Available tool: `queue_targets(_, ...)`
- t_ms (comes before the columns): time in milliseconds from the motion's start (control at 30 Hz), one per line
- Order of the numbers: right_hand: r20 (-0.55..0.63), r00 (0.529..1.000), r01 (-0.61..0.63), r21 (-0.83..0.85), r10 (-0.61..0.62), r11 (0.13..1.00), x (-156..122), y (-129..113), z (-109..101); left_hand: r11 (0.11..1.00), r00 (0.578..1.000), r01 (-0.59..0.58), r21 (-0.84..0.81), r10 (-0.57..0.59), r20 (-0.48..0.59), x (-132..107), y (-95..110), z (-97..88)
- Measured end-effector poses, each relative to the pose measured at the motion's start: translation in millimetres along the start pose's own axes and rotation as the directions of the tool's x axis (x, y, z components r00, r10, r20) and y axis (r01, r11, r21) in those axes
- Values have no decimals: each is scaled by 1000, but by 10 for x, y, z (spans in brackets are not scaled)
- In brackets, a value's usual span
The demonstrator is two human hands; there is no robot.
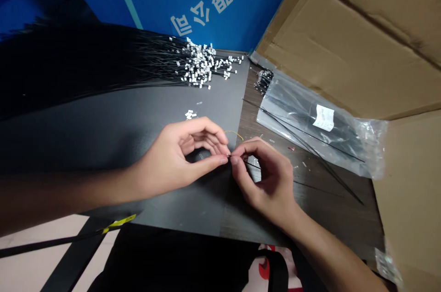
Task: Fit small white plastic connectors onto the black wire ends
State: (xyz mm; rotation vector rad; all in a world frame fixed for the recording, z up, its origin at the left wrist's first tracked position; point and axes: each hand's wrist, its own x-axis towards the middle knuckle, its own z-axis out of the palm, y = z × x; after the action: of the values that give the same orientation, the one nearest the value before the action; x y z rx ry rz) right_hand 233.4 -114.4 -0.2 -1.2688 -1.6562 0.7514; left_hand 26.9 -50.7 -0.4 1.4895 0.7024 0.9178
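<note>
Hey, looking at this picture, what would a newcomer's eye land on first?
A huge fan of thin black wires tipped with small white connectors spreads across the upper left of a dark grey mat. At the centre, the left hand and right hand pinch a thin black wire at their fingertips. To the right, a clear plastic bag of black wires lies on brown cardboard.

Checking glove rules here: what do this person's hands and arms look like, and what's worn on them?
The left hand and right hand are bare, no gloves, rings or watch showing. The left forearm and right forearm are bare too, with no sleeve in view.
</note>
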Motion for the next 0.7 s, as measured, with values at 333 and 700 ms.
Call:
queue_targets(333, 127, 992, 17, -66, -9, 998, 75, -119, -173, 927, 958, -280, 248, 286, 12, 25, -36, -43)
queue_targets(700, 558, 790, -477, 299, 254, 826, 230, -160, -429, 651, 748, -656, 381, 495, 442, -16, 57, -294)
